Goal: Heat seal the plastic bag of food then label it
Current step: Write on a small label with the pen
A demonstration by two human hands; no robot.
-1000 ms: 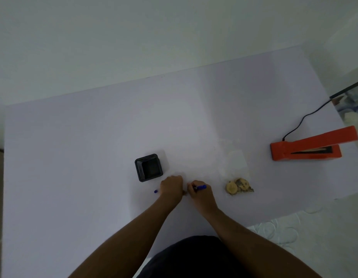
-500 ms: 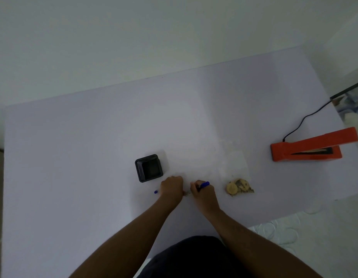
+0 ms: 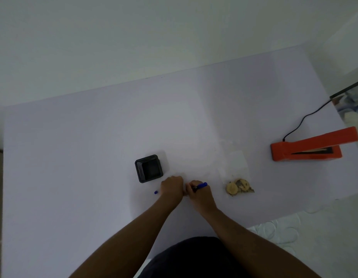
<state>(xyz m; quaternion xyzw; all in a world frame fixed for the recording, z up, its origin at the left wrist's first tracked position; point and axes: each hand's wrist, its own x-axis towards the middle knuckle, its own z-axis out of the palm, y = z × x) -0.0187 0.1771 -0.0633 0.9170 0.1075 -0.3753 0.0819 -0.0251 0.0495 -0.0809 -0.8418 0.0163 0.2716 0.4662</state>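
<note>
A clear plastic bag (image 3: 234, 166) lies flat on the white table (image 3: 74, 157), with round biscuit-like food (image 3: 237, 186) at its near end. My right hand (image 3: 201, 194) grips a blue pen (image 3: 200, 186), tip down on the table just left of the bag. My left hand (image 3: 172, 187) is a closed fist touching the right hand. A small blue pen cap (image 3: 156, 192) pokes out at its left side, apparently held. Anything under the hands is hidden. The orange heat sealer (image 3: 306, 151) sits at the right, its arm raised.
A black square holder (image 3: 149, 168) stands just beyond my left hand. The sealer's black cord (image 3: 302, 121) runs off the table's far right corner. The table's near edge (image 3: 294, 213) is close behind the bag. A wall lies beyond the far edge.
The pen's blue end has tilted slightly up and to the right as my right hand shifted a little. My left hand, the bag and the sealer have not moved.
</note>
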